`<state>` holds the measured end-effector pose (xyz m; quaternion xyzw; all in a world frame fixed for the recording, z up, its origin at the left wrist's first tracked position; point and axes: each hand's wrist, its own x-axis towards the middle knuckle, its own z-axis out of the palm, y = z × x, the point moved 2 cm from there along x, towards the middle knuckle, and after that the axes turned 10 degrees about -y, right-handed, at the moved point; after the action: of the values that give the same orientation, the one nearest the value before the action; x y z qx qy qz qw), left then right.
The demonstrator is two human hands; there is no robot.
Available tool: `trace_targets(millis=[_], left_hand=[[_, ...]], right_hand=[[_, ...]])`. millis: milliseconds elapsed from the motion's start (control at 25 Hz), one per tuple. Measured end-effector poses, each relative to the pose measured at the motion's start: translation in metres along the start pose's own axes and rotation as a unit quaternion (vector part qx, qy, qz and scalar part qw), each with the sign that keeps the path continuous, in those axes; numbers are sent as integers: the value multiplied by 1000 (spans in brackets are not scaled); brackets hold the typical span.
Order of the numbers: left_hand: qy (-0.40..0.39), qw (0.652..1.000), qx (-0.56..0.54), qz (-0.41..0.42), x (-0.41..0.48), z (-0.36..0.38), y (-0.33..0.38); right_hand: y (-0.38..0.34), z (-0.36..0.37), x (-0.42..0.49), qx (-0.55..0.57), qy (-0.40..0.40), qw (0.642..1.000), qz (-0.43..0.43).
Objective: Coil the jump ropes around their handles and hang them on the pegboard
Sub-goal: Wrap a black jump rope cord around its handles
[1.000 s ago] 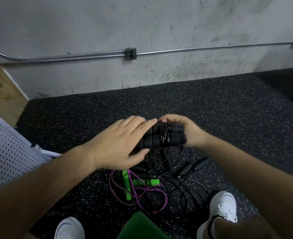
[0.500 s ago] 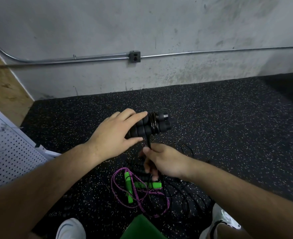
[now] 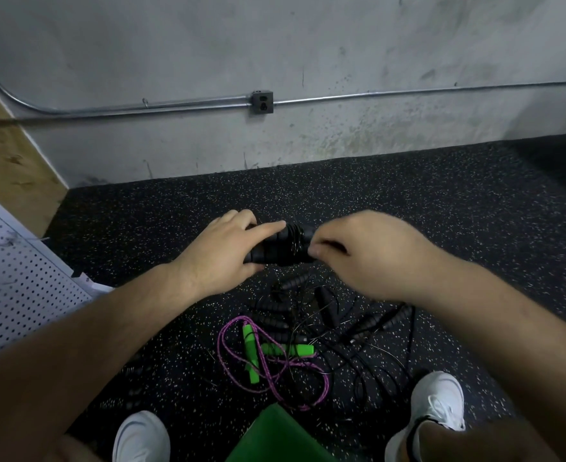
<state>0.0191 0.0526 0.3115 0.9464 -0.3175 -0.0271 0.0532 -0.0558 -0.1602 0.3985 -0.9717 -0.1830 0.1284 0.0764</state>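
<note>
Black foam handles (image 3: 276,250) of one jump rope lie side by side as a bundle held level above the speckled rubber floor (image 3: 441,211), with thin black cord (image 3: 294,235) wound in several turns round their middle. Half a second ago the right hand (image 3: 365,255) was below the bundle, drawing cord downward; it has now come up to the bundle's right end. The bundle itself sits a little further right than before. The left hand (image 3: 221,255) has kept its place on the left half, its fingers laid over the top and its thumb underneath, clasping the foam. The right hand's fingers are curled over the far end with the thumb tip pressed in from below, closed on the handles there. Whether a strand of cord also lies between those fingertips cannot be told. Beneath the hands, a tangle of other black ropes (image 3: 328,311) lies on the floor, and just beside it is a purple rope (image 3: 275,378) with green handles (image 3: 288,349). The white pegboard (image 3: 18,278) stands at the left edge, well apart from the bundle.
</note>
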Motion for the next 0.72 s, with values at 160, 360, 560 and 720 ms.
trace_targets(millis=[160,360,560,720], left_hand=[[-35,995,-15,87,-7,-1,15],[-30,985,-89,145,-16,-14,41],[39,982,-151,105,-18,-27,46],[74,992,-90,43,-9,-18,36]], right_hand=[[29,-1,16,-4,105,993,-51],[66,17,37,142,55,988,-38],[60,54,35,455,7,890,-22],[14,104,40,523,-71,848,47]])
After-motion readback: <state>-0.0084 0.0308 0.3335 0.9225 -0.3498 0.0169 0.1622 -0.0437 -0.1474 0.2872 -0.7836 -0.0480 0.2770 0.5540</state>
